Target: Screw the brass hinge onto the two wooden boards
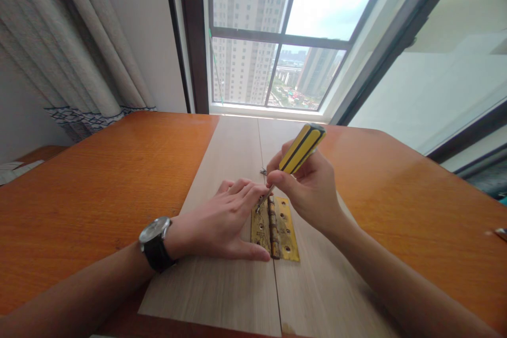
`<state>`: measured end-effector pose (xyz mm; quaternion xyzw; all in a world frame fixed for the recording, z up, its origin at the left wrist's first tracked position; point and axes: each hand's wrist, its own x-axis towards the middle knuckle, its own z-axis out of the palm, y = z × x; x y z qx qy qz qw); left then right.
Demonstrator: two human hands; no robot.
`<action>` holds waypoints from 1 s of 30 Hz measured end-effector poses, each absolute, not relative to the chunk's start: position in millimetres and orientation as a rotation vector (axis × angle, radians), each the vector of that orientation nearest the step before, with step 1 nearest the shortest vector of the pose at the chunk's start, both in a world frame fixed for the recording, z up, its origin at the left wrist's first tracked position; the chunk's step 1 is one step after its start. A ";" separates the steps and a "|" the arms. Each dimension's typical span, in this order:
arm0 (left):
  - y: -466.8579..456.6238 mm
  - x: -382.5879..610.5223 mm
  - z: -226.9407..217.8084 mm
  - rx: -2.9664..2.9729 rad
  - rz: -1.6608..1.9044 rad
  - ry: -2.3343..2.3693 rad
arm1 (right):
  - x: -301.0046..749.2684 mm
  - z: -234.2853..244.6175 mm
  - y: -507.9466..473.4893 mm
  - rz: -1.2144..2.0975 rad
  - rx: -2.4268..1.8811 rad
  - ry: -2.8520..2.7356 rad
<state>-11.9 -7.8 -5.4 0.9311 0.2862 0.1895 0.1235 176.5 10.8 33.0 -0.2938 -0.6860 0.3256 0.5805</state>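
Observation:
A brass hinge (282, 228) lies across the seam between two pale wooden boards (222, 285). My left hand (222, 222), with a wristwatch (155, 243) on its wrist, lies on the left board with fingers stretched out. Its fingertips and thumb touch the hinge's left leaf. My right hand (311, 187) is closed round a yellow-and-black screwdriver (300, 149). The screwdriver's shaft slants down to the upper left part of the hinge, beside my left fingertips. A few small screws (263, 171) lie on the board just beyond the hinge.
The boards rest on an orange wooden table (99, 185). A large window (277, 37) with tall buildings outside stands behind the table. Curtains (67, 53) hang at the far left. A small object (501, 232) lies at the table's right edge.

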 end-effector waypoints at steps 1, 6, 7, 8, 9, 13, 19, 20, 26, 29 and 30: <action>-7.9 -12.0 -5.6 2.714 0.547 0.839 | 176.4 33.0 10.9 0.761 -0.690 -1.602; -7.3 -12.5 -6.8 2.715 0.570 0.831 | 176.2 32.3 11.0 0.764 -0.694 -1.590; -7.1 -12.5 -7.1 2.715 0.580 0.824 | 176.3 32.0 11.1 0.765 -0.692 -1.591; -6.9 -12.5 -7.5 2.714 0.589 0.818 | 176.5 31.8 11.1 0.767 -0.691 -1.594; -6.8 -12.4 -7.9 2.712 0.593 0.815 | 176.8 31.4 11.2 0.769 -0.691 -1.599; -6.5 -12.1 -8.9 2.700 0.597 0.817 | 177.8 29.6 12.1 0.769 -0.711 -1.604; -5.1 -14.1 -0.4 2.556 0.628 0.792 | 177.7 29.1 13.6 0.798 -0.670 -1.624; -4.8 -14.2 1.7 2.524 0.665 0.797 | 177.6 29.5 13.3 0.807 -0.662 -1.627; -2.4 -10.5 6.9 2.427 1.004 0.786 | 176.3 32.1 10.1 0.783 -0.695 -1.665; -0.8 -8.0 5.3 2.415 1.076 0.775 | 175.2 32.3 9.5 0.775 -0.738 -1.660; -0.3 -7.3 4.7 2.406 1.096 0.779 | 174.7 32.1 9.6 0.778 -0.740 -1.656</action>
